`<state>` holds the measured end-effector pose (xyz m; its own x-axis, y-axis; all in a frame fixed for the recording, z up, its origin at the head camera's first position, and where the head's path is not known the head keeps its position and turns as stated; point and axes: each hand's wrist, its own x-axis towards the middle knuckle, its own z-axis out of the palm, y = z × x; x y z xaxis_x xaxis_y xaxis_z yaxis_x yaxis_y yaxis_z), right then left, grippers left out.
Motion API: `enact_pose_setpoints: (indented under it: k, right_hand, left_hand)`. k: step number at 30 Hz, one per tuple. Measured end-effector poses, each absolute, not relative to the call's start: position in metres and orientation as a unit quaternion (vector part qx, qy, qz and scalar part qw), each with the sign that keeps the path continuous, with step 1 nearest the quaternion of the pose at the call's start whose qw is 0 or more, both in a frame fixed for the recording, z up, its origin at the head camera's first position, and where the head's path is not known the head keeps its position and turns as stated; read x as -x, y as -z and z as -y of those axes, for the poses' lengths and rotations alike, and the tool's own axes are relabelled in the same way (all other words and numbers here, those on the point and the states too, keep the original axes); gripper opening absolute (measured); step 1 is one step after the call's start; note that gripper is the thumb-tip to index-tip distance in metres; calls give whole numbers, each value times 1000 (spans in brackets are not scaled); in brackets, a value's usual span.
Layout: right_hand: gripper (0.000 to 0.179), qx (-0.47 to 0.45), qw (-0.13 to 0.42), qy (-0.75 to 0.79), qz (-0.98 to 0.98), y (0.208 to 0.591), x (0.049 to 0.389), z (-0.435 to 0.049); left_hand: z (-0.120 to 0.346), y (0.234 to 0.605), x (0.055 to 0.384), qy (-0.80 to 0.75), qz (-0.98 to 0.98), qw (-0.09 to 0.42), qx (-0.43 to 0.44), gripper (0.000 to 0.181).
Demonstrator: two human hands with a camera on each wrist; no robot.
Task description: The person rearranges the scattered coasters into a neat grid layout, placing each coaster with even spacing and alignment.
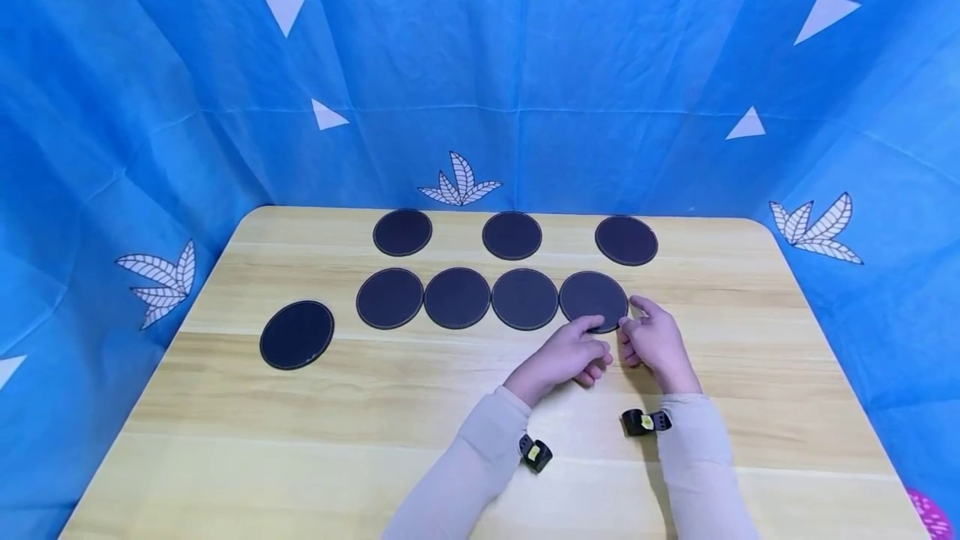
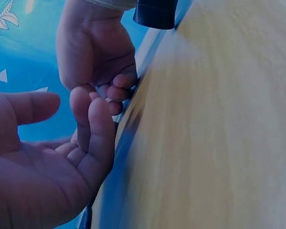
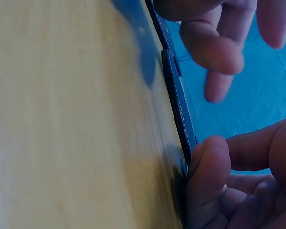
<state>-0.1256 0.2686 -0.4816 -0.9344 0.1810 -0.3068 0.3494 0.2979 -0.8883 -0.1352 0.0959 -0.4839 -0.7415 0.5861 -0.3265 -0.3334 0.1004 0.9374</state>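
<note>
Several round black coasters with stitched rims lie in a touching row across the middle of the table. At the row's right end is one coaster [image 1: 588, 294] with both hands about it. My left hand [image 1: 568, 357] reaches over its near edge, index finger extended, the other fingers loosely bent and holding nothing. By its right edge is my right hand [image 1: 656, 342], index finger along the side and thumb near the lower rim. In the right wrist view the coaster's stitched edge [image 3: 180, 105] runs up to the right hand's fingertips [image 3: 209, 160].
Behind the row sit three more coasters: a left one [image 1: 402, 232], a middle one [image 1: 512, 236] and a right one [image 1: 626, 240]. Another single coaster [image 1: 297, 335] lies to the left. A blue patterned curtain [image 1: 517, 65] surrounds the wooden table [image 1: 262, 440].
</note>
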Motion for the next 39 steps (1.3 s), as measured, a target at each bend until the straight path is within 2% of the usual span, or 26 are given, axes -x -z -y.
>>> enact_pose_setpoints:
  k: [4, 12, 20, 29, 33, 39]
  right_hand:
    - [62, -157, 74, 568, -805, 480, 126, -270]
    - [63, -129, 75, 575, -805, 473, 120, -266]
    - [53, -74, 78, 572, -813, 459, 111, -239]
    - [43, 46, 133, 539, -830, 447, 96, -183]
    - [39, 85, 150, 527, -832, 447, 92, -167]
    - [38, 111, 160, 513, -836, 446, 91, -150]
  left_hand:
    - [-91, 479, 137, -647, -665, 349, -131, 46]
    - [-60, 464, 133, -616, -695, 322, -184, 39]
    - [1, 455, 122, -579, -729, 300, -208, 39]
    - [77, 447, 117, -543, -767, 259, -224, 38]
    - [118, 442, 124, -534, -793, 221, -191, 38]
    - [180, 446, 134, -479, -859, 128, -126, 39]
